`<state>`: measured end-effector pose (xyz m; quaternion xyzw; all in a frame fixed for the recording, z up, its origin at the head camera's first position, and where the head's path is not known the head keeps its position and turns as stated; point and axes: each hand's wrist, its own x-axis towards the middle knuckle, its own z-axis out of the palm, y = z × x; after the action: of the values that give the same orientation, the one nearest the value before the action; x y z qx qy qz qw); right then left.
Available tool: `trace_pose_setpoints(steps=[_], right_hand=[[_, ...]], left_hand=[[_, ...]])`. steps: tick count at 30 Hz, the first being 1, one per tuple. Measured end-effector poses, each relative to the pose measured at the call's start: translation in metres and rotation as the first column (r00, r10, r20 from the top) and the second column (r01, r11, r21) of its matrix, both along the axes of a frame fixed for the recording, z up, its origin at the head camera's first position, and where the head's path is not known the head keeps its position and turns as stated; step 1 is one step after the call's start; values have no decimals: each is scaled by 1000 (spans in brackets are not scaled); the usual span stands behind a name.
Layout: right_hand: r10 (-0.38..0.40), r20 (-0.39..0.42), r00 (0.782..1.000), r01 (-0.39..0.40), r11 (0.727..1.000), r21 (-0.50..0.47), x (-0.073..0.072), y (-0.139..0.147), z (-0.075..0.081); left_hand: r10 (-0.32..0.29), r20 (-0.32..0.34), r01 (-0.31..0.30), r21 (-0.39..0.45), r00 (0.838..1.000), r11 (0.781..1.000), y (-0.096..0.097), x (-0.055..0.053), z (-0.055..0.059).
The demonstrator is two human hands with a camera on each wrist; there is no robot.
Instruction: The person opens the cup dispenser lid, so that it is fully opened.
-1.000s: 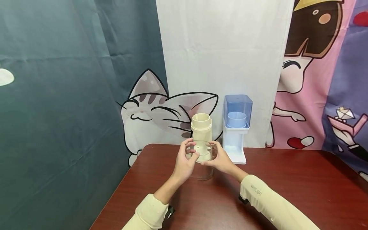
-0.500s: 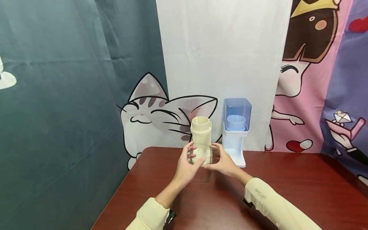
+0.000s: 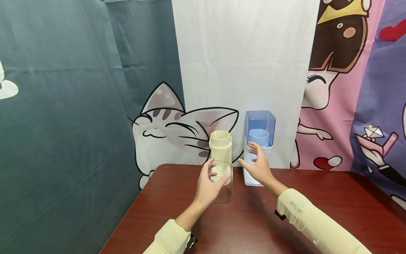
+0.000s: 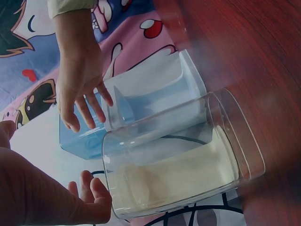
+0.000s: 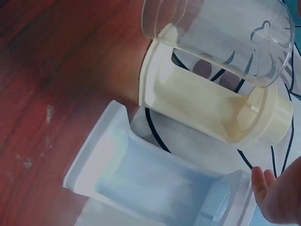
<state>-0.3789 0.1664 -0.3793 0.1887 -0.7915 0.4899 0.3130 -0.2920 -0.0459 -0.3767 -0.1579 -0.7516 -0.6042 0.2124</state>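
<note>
A clear, round-cornered plastic container stands upright on the table, in front of a cream stand with a round cup-like top. My left hand is at the container's left side, fingers apart and thumb in front; in the left wrist view its fingertips lie beside the rim, and I cannot tell whether they touch. My right hand is raised in front of a white stand topped by a clear blue cover over a round cup. Its fingers are spread and hold nothing.
The reddish-brown wooden table reaches back to a printed curtain with cartoon figures. The cream stand and the blue-topped stand are side by side near the table's back edge, with a narrow gap between them.
My right hand has come off the clear container and moved right and up to the blue-topped stand. My left hand stays by the container, which still stands in place.
</note>
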Motion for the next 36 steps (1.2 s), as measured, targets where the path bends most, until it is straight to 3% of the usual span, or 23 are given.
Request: trace_pose_setpoints(steps=[7, 13, 19, 31, 36], right_hand=[[-100, -93, 991, 99, 995, -23, -5, -3, 9], [-268, -185, 945, 264, 963, -47, -12, -5, 18], [-402, -124, 907, 398, 915, -63, -18, -3, 30], [-508, 22, 861, 509, 860, -34, -37, 3, 50], [-514, 88, 853, 517, 856, -14, -44, 5, 58]], left_hand=[[-5, -15, 5, 9, 1000, 1000, 5, 1, 0], [-25, -23, 26, 9, 999, 1000, 9, 2, -2], [-25, -8, 25, 8, 1000, 1000, 10, 4, -3], [-37, 10, 37, 17, 999, 999, 13, 6, -5], [-26, 13, 26, 14, 1000, 1000, 11, 5, -6]])
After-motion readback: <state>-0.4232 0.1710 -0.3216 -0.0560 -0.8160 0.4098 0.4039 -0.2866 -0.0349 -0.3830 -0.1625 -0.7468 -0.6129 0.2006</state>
